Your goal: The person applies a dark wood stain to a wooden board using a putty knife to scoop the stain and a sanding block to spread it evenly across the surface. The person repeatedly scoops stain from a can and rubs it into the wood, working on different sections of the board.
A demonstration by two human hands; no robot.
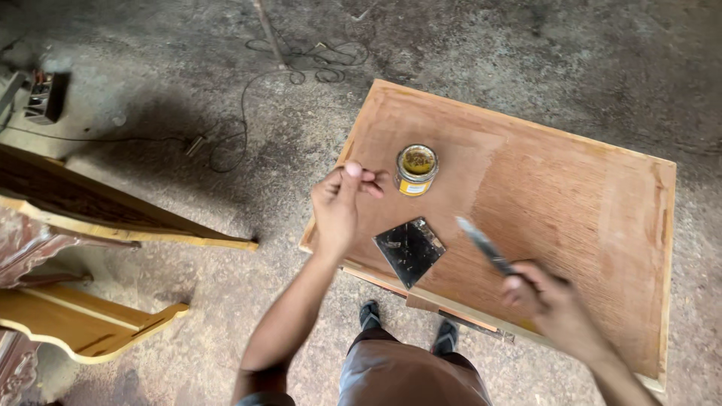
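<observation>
My right hand (538,293) grips a narrow putty knife (481,242), its blade pointing up-left over a brown plywood panel (556,203). My left hand (340,201) hovers at the panel's left edge with the fingers pinched together; whether something small is between them I cannot tell. Just right of that hand stands a small open yellow tin (416,170) of yellowish paste. A dark, stained square plate (410,250) lies on the panel between my two hands.
The panel rests low on a dusty concrete floor. Carved wooden furniture parts (83,225) stand at the left. A thin cable (248,128) loops across the floor behind the panel. My feet (406,325) show under the panel's near edge.
</observation>
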